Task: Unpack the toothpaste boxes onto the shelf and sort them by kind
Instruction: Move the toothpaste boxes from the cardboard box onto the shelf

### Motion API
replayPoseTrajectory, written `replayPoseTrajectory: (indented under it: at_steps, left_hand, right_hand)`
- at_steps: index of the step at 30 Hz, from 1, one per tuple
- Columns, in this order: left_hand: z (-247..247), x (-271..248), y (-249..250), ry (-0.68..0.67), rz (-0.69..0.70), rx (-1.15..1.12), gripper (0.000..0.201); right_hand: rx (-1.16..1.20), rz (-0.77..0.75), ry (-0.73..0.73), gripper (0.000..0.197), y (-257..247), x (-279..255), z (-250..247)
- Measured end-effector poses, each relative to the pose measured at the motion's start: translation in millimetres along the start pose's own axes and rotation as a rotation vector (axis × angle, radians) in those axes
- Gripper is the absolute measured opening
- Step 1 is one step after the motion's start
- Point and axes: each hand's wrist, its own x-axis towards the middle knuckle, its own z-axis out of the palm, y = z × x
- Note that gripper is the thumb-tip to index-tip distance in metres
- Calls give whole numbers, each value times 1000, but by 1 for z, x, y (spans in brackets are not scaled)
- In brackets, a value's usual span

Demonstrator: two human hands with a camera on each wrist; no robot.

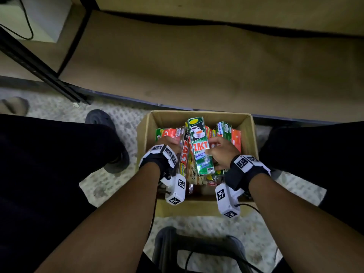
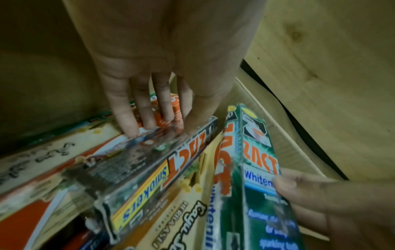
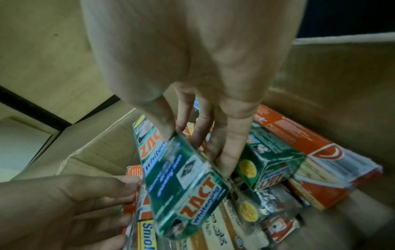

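Both your forearms reach forward and down, side by side. Your left hand curls its fingers downward, thumb opposed. Your right hand pinches with thumb against extended fingers.

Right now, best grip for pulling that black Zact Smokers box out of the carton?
Probably the long narrow sides near its upper end, coming from above. The Smokers box leans on edge, wedged among packed boxes in the carton; only its top is exposed. The left hand already pinches there.
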Motion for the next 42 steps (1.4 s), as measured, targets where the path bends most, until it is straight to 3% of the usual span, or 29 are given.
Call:
replayPoseTrajectory:
  at_steps: [1,6,8,10,12,18,23,27,29,32,35,39,42]
  left_hand:
    - [2,-2,0,32,16,15,5]
    - [10,-3,3,16,28,267,46]
    - [10,-3,4,13,35,355,62]
    - [13,0,4,-24,52,470,63]
    - [14,-1,7,-38,61,514,56]
    - [14,-1,15,-68,108,611,65]
    - [35,19,-1,-137,-15,634,86]
    - [43,16,-5,-75,4,653,68]
    - [41,13,0,-109,61,621,72]
    - [32,15,10,-53,126,592,75]
    - [22,20,24,58,199,471,52]
    - [14,27,31,21,167,535,54]
    - [11,28,33,12,186,559,41]
  right_hand:
    - [-11,-9,16,43,0,0,-1]
    - [-72,-57,79,51,-5,-4,4]
    - [-112,-73,112,64,-6,-6,10]
    - [-143,-84,149,85,-3,-5,15]
    - [-170,-81,168,93,1,-2,18]
    - [-150,-14,134,87,3,4,11]
    - [-104,-6,90,61,2,2,9]
    - [-72,0,74,57,2,1,9]
    - [-66,-12,74,57,3,0,10]
    - [-75,-35,74,58,7,-2,13]
    - [-73,-40,64,61,10,0,13]
    - [-82,-44,37,65,12,3,10]
    - [-77,-35,37,68,13,5,10]
